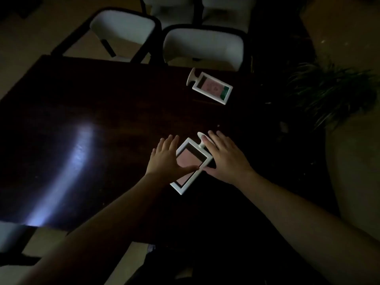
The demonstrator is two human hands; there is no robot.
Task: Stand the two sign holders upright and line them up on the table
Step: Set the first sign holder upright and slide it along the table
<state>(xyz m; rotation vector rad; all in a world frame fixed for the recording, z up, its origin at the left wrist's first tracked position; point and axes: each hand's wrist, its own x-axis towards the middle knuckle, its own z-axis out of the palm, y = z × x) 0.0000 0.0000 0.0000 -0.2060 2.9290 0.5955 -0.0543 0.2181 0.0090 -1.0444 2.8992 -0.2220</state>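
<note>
Two white-framed sign holders with pink inserts lie flat on the dark wooden table (86,103). The near sign holder (190,161) lies between my hands, its round base pointing away from me. My left hand (166,159) rests over its left edge, thumb across the insert. On the other side my right hand (224,157) lies flat against its right edge, with fingertips reaching the base. Neither hand is closed around it. The far sign holder (211,87) lies untouched near the table's far edge, base to the left.
The room is dim. Two white-cushioned chairs (202,48) (123,27) stand behind the table's far edge. A leafy plant (329,91) sits off the table's right side. A streak of reflected light (70,167) crosses the table's left part.
</note>
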